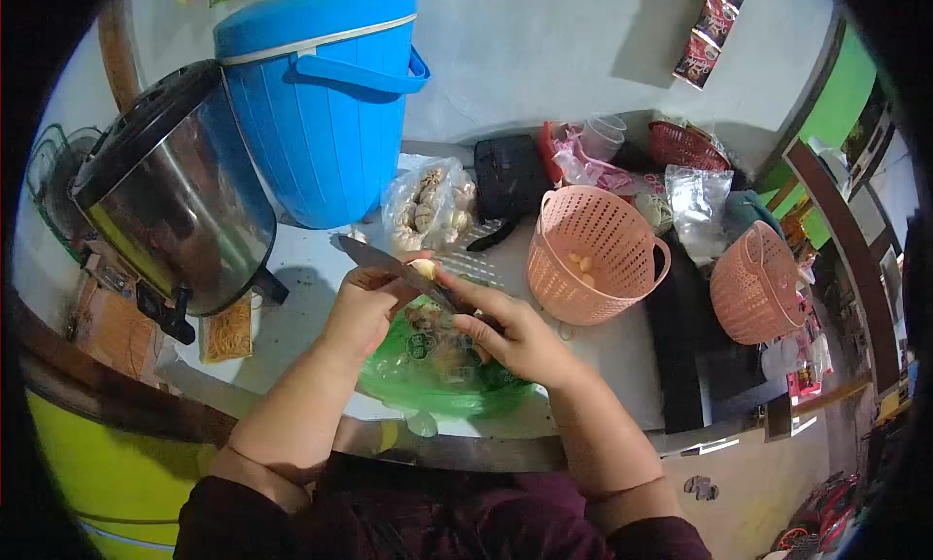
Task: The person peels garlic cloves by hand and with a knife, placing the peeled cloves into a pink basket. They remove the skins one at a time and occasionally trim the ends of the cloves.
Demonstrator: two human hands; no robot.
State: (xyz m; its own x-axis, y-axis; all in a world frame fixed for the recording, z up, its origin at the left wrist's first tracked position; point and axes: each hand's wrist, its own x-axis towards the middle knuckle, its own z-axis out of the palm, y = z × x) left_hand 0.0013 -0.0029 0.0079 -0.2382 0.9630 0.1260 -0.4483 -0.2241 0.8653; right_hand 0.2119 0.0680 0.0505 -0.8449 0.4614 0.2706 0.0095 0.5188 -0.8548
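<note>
A pale peeled garlic clove (424,268) is pinched in the fingertips of my left hand (358,312). My right hand (513,339) is closed round the handle end of a knife (373,257), whose dark blade points up and left across my left fingers, close against the clove. Below both hands lies a green plastic bag (408,371) with scraps on it. Behind them stands a clear plastic bag of garlic bulbs (425,210). To the right, a pink perforated basket (583,303) holds several pale cloves (581,262) at its bottom.
A tall blue lidded bucket (321,123) and a steel pot-like container with a black lid (185,191) stand at the left. A black pouch (512,176) sits behind. Another pink basket (753,293) is at the right, and a red basket (688,145) by the wall.
</note>
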